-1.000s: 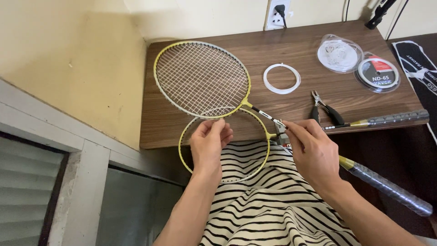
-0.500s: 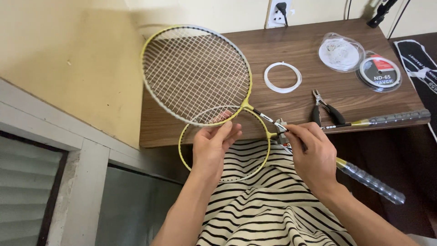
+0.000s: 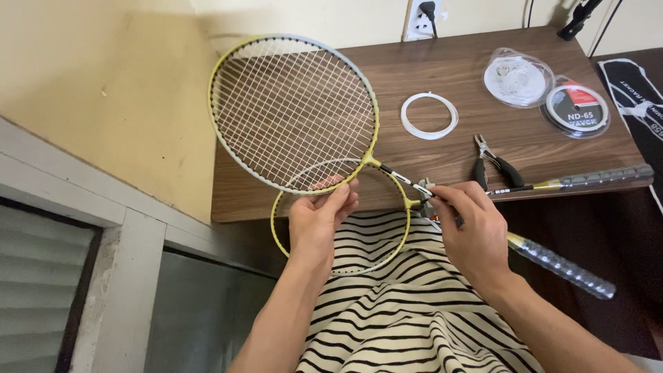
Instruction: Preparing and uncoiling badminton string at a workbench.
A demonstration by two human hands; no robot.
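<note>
The unstrung yellow racket (image 3: 387, 252) lies over the lap, just below the desk (image 3: 442, 152). The left hand (image 3: 319, 222) pinches its top rim; the right hand (image 3: 473, 231) grips its neck (fingers closed). A strung racket (image 3: 293, 114) sits above, with pliers (image 3: 494, 164) nearby.

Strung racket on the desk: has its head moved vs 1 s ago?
Yes. The strung racket has swung left and out over the desk's left edge, toward the wall; before, it lay within the desk top. The white string coil stayed put.
</note>
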